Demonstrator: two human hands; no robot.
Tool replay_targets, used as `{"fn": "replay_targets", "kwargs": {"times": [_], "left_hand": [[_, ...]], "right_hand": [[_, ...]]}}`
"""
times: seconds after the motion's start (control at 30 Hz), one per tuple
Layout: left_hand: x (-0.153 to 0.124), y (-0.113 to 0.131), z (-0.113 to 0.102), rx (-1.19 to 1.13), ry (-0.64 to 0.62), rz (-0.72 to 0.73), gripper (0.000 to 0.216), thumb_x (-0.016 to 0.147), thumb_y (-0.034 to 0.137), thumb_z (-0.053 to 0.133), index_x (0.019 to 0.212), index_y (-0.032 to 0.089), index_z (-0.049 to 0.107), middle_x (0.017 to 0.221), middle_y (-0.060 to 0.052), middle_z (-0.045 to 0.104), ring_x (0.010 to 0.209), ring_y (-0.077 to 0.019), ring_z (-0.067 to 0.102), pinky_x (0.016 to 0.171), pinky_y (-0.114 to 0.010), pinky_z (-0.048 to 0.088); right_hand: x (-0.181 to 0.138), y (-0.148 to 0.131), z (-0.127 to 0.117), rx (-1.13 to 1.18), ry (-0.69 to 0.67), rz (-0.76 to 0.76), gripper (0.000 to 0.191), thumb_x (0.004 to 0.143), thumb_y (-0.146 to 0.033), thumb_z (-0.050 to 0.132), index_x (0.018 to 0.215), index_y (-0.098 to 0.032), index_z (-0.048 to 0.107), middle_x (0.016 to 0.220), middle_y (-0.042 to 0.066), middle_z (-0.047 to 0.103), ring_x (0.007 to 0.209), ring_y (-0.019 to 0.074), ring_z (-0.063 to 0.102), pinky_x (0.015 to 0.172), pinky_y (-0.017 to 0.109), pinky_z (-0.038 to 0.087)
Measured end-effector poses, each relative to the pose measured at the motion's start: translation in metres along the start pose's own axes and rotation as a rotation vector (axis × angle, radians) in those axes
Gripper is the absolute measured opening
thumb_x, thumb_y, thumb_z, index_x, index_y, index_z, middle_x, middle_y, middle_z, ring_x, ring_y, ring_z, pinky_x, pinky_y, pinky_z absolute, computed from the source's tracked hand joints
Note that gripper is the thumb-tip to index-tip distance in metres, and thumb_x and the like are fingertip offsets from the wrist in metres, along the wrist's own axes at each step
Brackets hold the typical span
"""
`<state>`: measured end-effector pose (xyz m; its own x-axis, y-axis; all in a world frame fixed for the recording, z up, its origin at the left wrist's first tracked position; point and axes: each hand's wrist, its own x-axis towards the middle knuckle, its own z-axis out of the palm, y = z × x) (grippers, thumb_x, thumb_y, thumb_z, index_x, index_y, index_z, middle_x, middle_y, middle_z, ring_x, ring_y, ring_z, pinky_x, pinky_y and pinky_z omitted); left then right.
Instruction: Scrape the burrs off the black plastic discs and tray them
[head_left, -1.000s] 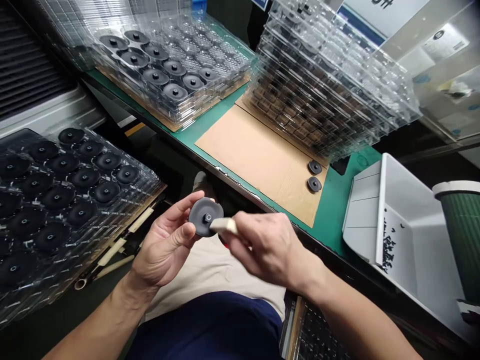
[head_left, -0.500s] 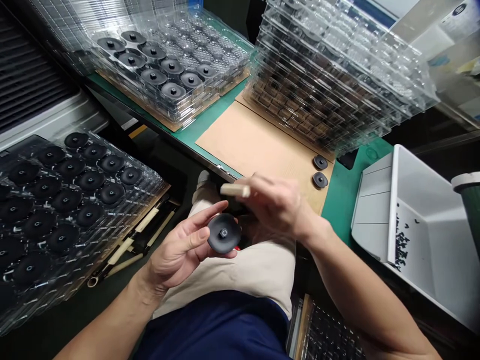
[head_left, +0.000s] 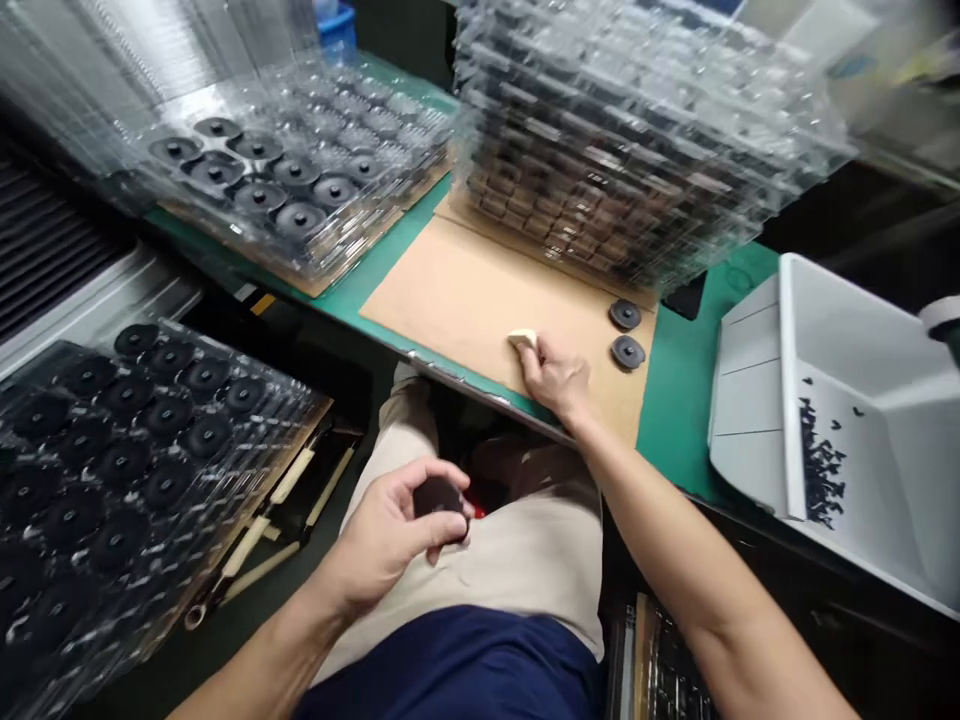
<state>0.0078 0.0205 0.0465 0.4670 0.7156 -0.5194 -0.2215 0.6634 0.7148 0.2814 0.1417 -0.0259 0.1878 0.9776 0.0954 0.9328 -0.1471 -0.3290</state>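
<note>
My left hand [head_left: 379, 535] is closed around a round black disc part [head_left: 439, 497] above my lap. The disc is tipped, so its face hardly shows. Over the table, my right hand [head_left: 555, 382] pinches a small cream-coloured block [head_left: 523, 337] at the cardboard sheet [head_left: 442, 265]. Whether the block touches the sheet I cannot tell. To the right of that hand, two black discs, one farther back [head_left: 625, 314] and one nearer [head_left: 628, 352], lie on the cardboard.
Clear trays [head_left: 300, 255] with black discs stand at the back left. A tall stack of filled clear trays [head_left: 600, 160] rises behind the cardboard. More discs fill the trays [head_left: 247, 440] at lower left. A grey bin [head_left: 787, 400] at right holds small black scraps.
My right hand has moved from just above the disc out over the cardboard, with the cream block. My left hand has tipped the disc. The whole view has shifted somewhat.
</note>
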Motion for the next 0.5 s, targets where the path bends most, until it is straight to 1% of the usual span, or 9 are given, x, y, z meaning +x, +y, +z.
{"fn": "replay_targets", "kwargs": {"times": [0.03,0.1,0.13,0.17,0.23,0.3,0.37,0.43,0.5], "left_hand": [[0.002,-0.001,0.004,0.043,0.009,-0.049,0.032,0.077,0.036,0.088,0.094,0.015,0.070,0.071,-0.004,0.070,0.056,-0.0142,0.067,0.040,-0.014,0.040],[0.008,-0.003,0.013,0.065,0.073,-0.107,0.039,0.083,0.051,0.081,0.091,0.015,0.069,0.068,-0.004,0.068,0.050,-0.0134,0.064,0.035,-0.014,0.031],[0.012,-0.003,0.017,0.044,0.118,-0.101,0.041,0.084,0.054,0.078,0.092,0.015,0.070,0.068,-0.003,0.067,0.051,-0.0135,0.063,0.035,-0.014,0.031],[0.017,-0.003,0.021,0.014,0.161,-0.079,0.041,0.085,0.054,0.077,0.095,0.015,0.070,0.070,-0.003,0.067,0.053,-0.0138,0.064,0.036,-0.015,0.034],[0.026,-0.002,0.026,-0.044,0.249,-0.008,0.038,0.084,0.048,0.080,0.102,0.016,0.071,0.072,-0.002,0.067,0.060,-0.0139,0.064,0.043,-0.018,0.044],[0.035,-0.001,0.029,-0.067,0.337,0.062,0.037,0.082,0.043,0.082,0.106,0.016,0.071,0.075,-0.002,0.070,0.065,-0.0143,0.067,0.055,-0.020,0.054],[0.040,0.001,0.032,-0.037,0.415,0.144,0.038,0.082,0.041,0.083,0.109,0.017,0.071,0.085,-0.003,0.075,0.076,-0.0166,0.072,0.073,-0.025,0.060],[0.040,0.003,0.037,0.085,0.500,0.288,0.036,0.084,0.040,0.082,0.112,0.020,0.071,0.099,-0.004,0.078,0.094,-0.0206,0.075,0.092,-0.032,0.060],[0.033,0.007,0.044,0.287,0.563,0.522,0.028,0.085,0.033,0.083,0.109,0.023,0.073,0.112,-0.004,0.078,0.113,-0.0246,0.072,0.108,-0.040,0.053]], "right_hand": [[-0.001,-0.002,0.001,-0.013,0.004,-0.003,0.039,0.104,-0.051,0.045,0.098,-0.021,0.068,0.093,0.008,0.072,0.079,0.0191,0.058,0.066,0.031,0.025],[-0.001,-0.006,-0.001,-0.035,0.002,-0.019,0.036,0.105,-0.050,0.045,0.099,-0.022,0.068,0.098,0.007,0.074,0.082,0.0187,0.060,0.066,0.030,0.025],[0.000,-0.006,-0.002,-0.043,0.001,-0.030,0.036,0.106,-0.049,0.045,0.099,-0.023,0.068,0.099,0.006,0.074,0.084,0.0184,0.061,0.066,0.030,0.025],[0.001,-0.007,-0.004,-0.050,-0.001,-0.042,0.035,0.106,-0.049,0.045,0.100,-0.023,0.068,0.101,0.005,0.075,0.086,0.0182,0.062,0.067,0.029,0.026],[0.002,-0.006,-0.007,-0.059,-0.007,-0.063,0.035,0.107,-0.050,0.043,0.101,-0.024,0.067,0.103,0.003,0.075,0.090,0.0178,0.064,0.067,0.029,0.027],[0.003,-0.005,-0.010,-0.057,-0.013,-0.076,0.036,0.108,-0.050,0.041,0.103,-0.025,0.067,0.104,0.002,0.075,0.092,0.0176,0.064,0.066,0.028,0.027],[0.003,-0.004,-0.012,-0.044,-0.021,-0.081,0.038,0.109,-0.051,0.039,0.105,-0.025,0.066,0.106,0.002,0.075,0.093,0.0177,0.065,0.066,0.027,0.027],[0.002,-0.004,-0.014,-0.019,-0.031,-0.083,0.038,0.110,-0.050,0.037,0.107,-0.025,0.066,0.108,0.003,0.075,0.095,0.0180,0.065,0.066,0.027,0.027],[0.001,-0.003,-0.015,0.018,-0.043,-0.084,0.037,0.110,-0.049,0.038,0.109,-0.026,0.066,0.110,0.003,0.075,0.097,0.0183,0.065,0.067,0.027,0.027]]}}
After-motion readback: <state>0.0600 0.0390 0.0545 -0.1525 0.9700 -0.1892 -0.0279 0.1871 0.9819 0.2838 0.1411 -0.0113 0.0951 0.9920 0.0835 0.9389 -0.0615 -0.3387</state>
